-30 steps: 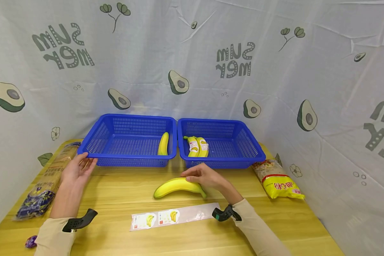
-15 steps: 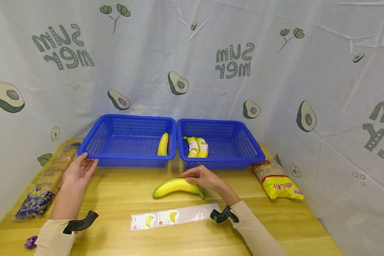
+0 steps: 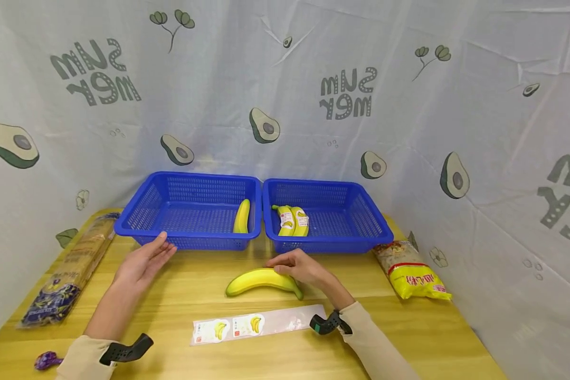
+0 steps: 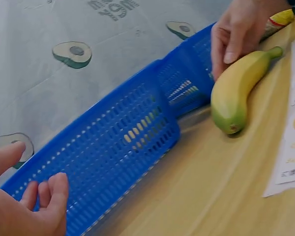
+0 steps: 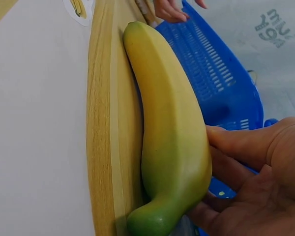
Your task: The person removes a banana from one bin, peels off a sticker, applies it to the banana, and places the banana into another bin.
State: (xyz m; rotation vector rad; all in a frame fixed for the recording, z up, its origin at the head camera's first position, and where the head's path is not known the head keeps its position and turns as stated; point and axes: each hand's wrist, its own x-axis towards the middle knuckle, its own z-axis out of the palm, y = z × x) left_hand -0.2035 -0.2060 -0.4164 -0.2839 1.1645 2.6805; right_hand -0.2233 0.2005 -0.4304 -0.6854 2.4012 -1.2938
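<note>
Fingers of the right hand (image 3: 298,265) curl in a grasping grip around the stem end of the banana (image 3: 261,280) lying on the counter (image 3: 195,295) before the blue baskets (image 3: 190,211), while the left hand (image 3: 144,262) hovers released, holding nothing.
</note>
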